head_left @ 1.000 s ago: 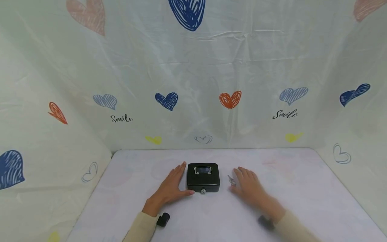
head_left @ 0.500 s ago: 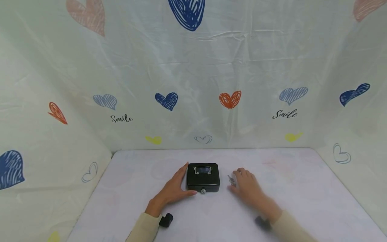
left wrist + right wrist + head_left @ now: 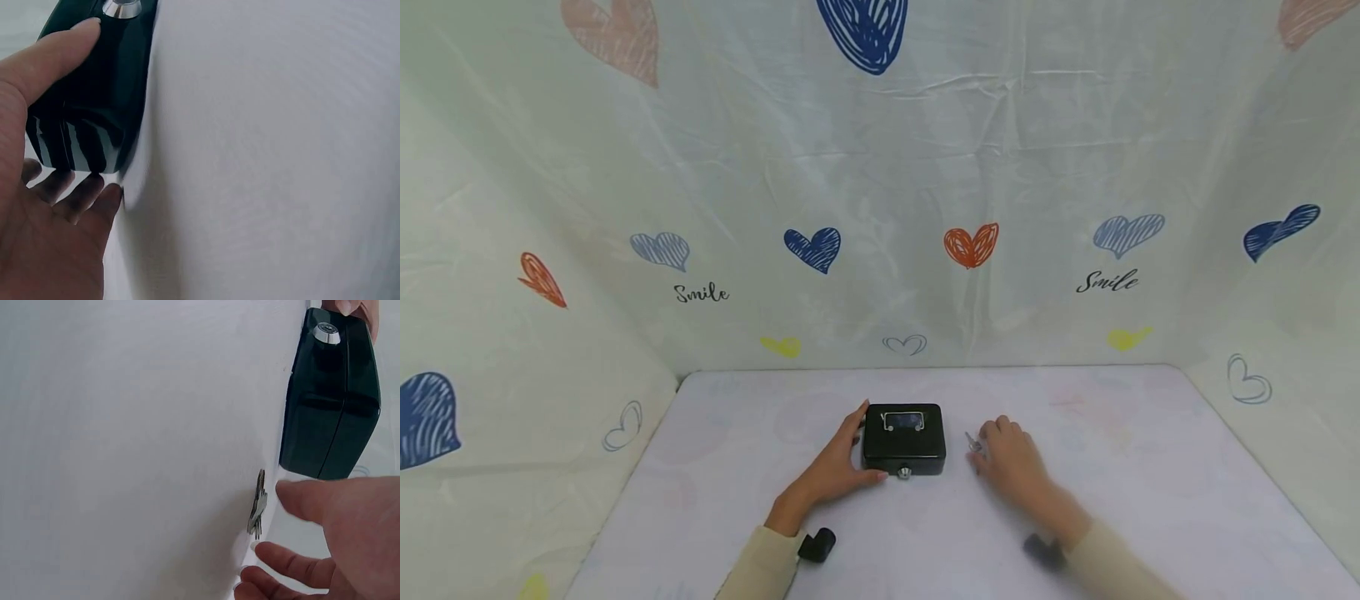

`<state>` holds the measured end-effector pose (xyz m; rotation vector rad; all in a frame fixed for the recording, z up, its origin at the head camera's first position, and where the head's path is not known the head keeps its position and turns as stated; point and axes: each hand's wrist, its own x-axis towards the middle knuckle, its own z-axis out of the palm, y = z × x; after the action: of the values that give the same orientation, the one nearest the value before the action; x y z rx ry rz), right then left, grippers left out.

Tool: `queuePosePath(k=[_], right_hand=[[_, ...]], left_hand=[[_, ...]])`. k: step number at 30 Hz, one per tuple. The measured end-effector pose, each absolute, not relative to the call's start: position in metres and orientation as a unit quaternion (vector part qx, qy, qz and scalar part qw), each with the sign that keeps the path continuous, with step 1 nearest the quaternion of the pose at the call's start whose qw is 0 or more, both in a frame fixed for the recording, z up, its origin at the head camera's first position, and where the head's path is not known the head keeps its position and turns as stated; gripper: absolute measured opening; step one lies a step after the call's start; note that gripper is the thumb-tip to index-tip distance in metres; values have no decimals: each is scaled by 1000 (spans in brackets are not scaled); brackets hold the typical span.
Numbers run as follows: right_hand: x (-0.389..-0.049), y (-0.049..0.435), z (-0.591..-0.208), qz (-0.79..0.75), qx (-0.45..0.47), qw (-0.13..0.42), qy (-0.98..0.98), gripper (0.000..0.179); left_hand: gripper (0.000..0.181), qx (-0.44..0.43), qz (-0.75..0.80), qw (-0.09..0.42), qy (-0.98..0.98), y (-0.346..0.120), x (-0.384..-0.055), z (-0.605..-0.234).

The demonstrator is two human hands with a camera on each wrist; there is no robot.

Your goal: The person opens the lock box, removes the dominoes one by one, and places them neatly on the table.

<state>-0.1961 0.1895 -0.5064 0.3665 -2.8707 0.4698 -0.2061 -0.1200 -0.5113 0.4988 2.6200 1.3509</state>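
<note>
Left cloth wall (image 3: pixel 475 217): pale, printed with an orange heart (image 3: pixel 542 280) and, nearer, a large blue heart (image 3: pixel 428 418).
Desk (image 3: pixel 715 450): white top with faint coloured patches, its far edge against the back cloth (image 3: pixel 880 175), which bears more hearts and two "Smile" prints.
Left sleeve (image 3: pixel 762 567): cream, entering from the near side; a black wrist device (image 3: pixel 817 545) sits to its right.
Left hand (image 3: pixel 829 475): grasping the box at its left end, thumb on the front face just beside the lock, fingers along the left side.
Black box (image 3: pixel 904 447): one, glossy, lid down, upright near the middle of the desk, front face toward the near side.
Handle (image 3: pixel 902 414): metal, folded on the lid.
Lock (image 3: pixel 904 473): round, silvery, projecting from the front face.
Keys (image 3: pixel 257 515): small metal bunch, lying on the desk to the right of the box, apart from it.
Right hand (image 3: pixel 1011 460): released, thumb and loosely bent fingers set around the keys, index fingertip just beside them; contact cannot be told.
Right black device (image 3: pixel 1043 551): at the right wrist, blurred.
Right sleeve (image 3: pixel 1112 567): cream, entering from the near right.
Right cloth wall (image 3: pixel 1285 317): pale, with a dark blue heart and an outlined one.
</note>
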Motion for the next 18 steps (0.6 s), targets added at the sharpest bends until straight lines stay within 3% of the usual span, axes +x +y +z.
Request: queuePosePath(k=[18], right_hand=[[-201, 183, -504, 192, 78, 81, -975, 23]], left_hand=[[114, 155, 510, 93, 841, -118, -211, -514]])
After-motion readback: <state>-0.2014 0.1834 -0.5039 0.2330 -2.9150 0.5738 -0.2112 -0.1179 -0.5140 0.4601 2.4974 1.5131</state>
